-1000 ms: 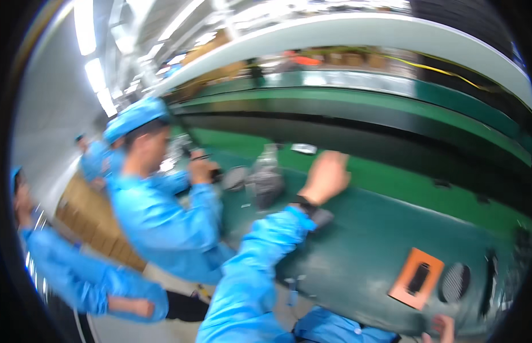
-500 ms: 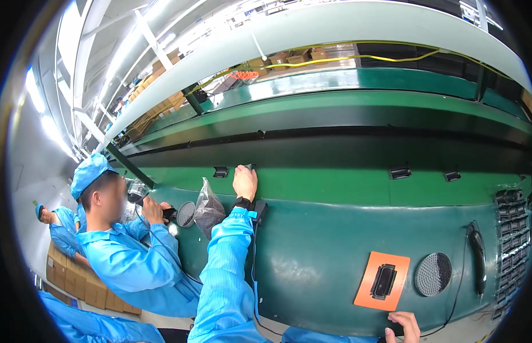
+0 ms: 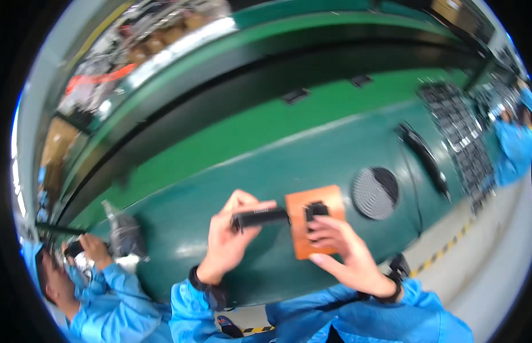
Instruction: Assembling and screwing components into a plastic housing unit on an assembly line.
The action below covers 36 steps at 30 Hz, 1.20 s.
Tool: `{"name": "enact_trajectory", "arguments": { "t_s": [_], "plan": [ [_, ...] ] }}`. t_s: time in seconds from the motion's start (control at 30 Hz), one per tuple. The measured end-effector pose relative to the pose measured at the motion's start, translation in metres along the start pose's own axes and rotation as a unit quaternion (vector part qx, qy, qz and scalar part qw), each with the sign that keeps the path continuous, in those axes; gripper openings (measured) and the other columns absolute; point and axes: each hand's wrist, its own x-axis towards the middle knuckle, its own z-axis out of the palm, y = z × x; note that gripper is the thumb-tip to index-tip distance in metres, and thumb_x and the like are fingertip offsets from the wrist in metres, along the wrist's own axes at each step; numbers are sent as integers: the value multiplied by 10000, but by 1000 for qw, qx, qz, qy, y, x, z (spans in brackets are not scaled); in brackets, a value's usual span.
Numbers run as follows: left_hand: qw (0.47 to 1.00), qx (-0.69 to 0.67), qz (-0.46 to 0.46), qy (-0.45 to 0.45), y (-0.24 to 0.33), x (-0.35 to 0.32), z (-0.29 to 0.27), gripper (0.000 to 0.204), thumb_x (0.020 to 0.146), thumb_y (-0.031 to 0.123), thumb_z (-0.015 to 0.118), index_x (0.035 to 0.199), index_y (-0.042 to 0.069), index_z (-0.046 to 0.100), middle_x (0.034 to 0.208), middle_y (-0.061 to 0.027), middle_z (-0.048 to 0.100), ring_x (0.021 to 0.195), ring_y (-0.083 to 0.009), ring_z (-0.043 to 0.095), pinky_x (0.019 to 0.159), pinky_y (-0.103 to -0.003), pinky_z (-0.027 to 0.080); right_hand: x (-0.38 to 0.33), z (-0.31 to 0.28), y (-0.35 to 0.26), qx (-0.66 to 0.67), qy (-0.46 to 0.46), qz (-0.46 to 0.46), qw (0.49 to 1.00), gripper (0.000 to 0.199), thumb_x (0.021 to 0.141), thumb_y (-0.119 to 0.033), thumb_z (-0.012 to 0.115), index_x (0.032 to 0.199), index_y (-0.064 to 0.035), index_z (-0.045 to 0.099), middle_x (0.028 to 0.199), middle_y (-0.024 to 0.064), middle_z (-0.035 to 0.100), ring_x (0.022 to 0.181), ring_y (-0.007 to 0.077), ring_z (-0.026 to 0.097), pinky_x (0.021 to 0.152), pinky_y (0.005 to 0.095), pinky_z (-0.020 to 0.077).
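Note:
My left hand [image 3: 227, 243] grips a long black plastic housing [image 3: 260, 218] by its left end, holding it level above the green bench. Its right end reaches the left edge of an orange pad [image 3: 301, 249]. A second black plastic housing [image 3: 317, 209] lies on that pad. My right hand [image 3: 349, 257] is closed over it, fingers bent across its near part and thumb lower down. The fingers hide much of this housing, and motion blurs both hands slightly.
Right of the pad are a round dish [image 3: 376, 193] of small dark pieces, a black electric screwdriver [image 3: 425, 157] with cable, and a tray of black parts [image 3: 457, 134]. Two black parts [image 3: 296, 96] sit on the green belt. A clear bag [image 3: 128, 234] stands left, beside a co-worker [image 3: 114, 297].
My left hand has come back from the far belt and now holds a black housing near the pad. My right hand has moved up from the bench edge onto the pad's housing. The view has turned right.

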Motion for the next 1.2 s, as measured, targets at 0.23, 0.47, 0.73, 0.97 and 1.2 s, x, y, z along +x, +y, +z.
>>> {"name": "enact_trajectory", "arguments": {
  "t_s": [0.23,0.47,0.73,0.97,1.2],
  "plan": [
    [976,-205,-69,-4,-14,-22,92,232,953,-72,712,1178,-20,719,1048,-57,643,970,-137,669,857,-266,536,-5,-2,21,198,50,46,978,272,1032,92,579,1289,14,532,1193,80,632,1048,116,660,924,285,553],
    [995,70,72,26,-31,-19,74,595,819,-60,775,1364,23,551,1304,-130,548,1265,-269,564,1056,-423,484,28,-50,-10,-333,83,-108,933,241,903,63,682,1132,5,634,970,154,668,872,329,690,759,387,566],
    [922,300,231,-86,-45,-21,65,728,687,204,942,1342,78,651,1436,-138,562,1237,-365,572,1032,-473,498,82,-51,-6,-485,-153,-126,852,235,863,2,679,1090,0,739,908,192,672,904,386,665,790,466,554],
    [861,432,218,-155,-42,-18,75,571,868,477,778,1308,119,716,1438,-30,638,994,-238,594,805,-366,467,81,-41,17,-458,-147,-131,867,157,845,15,691,999,38,710,922,173,678,937,370,652,844,433,552],
    [854,437,210,-190,-43,-16,80,609,792,444,845,1273,88,727,1453,-82,639,838,-240,609,727,-379,527,60,-40,19,-399,-40,-93,911,218,888,48,677,1104,45,713,1066,164,653,956,366,647,834,433,562]
  ]
}}
